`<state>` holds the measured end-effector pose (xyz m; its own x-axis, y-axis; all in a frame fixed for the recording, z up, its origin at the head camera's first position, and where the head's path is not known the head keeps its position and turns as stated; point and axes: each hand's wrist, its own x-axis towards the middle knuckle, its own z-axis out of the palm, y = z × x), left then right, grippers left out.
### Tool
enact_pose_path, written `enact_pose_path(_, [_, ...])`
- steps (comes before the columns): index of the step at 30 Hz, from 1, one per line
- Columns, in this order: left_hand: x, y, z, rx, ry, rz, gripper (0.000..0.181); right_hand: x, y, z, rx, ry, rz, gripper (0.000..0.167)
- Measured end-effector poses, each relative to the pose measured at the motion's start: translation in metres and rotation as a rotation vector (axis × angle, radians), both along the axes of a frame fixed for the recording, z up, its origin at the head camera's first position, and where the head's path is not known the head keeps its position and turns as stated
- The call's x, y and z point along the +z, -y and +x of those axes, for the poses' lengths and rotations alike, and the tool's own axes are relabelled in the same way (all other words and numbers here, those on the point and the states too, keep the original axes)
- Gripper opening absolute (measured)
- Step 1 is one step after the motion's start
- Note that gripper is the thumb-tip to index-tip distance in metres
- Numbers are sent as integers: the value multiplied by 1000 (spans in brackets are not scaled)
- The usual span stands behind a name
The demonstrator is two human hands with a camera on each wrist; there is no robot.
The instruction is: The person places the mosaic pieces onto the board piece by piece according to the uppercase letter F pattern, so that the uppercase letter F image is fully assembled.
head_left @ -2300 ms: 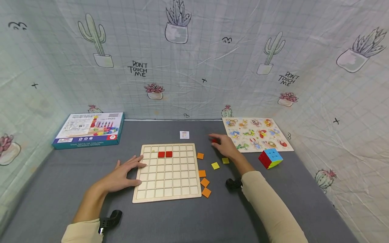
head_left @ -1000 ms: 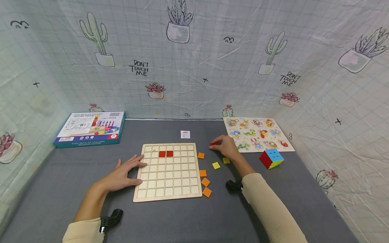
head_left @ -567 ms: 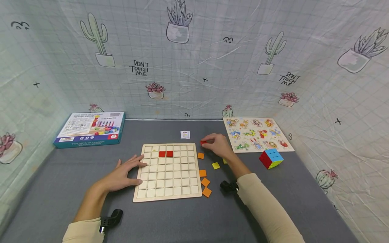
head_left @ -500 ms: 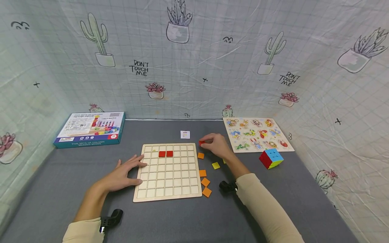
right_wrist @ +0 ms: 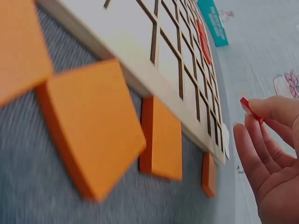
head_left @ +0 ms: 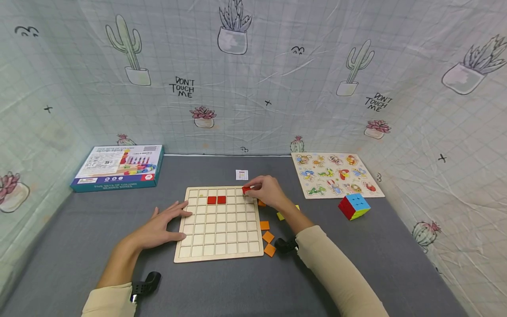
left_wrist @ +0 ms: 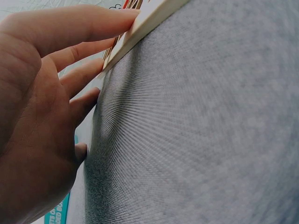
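Right fingers (right_wrist: pixel 248 150) pinch the red tile (head_left: pixel 246 189) at their tips; left fingers (head_left: pixel 177 214) lie spread.

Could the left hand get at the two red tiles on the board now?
Probably yes. The left hand touches the board at its left edge, holding no tile; only bare cells separate it from the red tiles. The right hand, pinching another tile, is at the far right corner.
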<state>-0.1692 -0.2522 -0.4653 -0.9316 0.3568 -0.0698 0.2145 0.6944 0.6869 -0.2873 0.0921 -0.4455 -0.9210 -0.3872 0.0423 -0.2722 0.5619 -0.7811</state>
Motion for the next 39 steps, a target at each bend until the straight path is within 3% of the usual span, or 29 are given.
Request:
enact_pose_path(16, [2, -1, 0, -6, 3, 4, 59, -7, 32, 3, 88, 1, 21, 21])
enact_pose_path(26, [2, -1, 0, -2, -2, 15, 60, -13, 43, 6, 52, -26, 108, 18])
enact_pose_path(39, [3, -2, 0, 0, 3, 10, 61, -16, 48, 7, 34, -41, 146, 17])
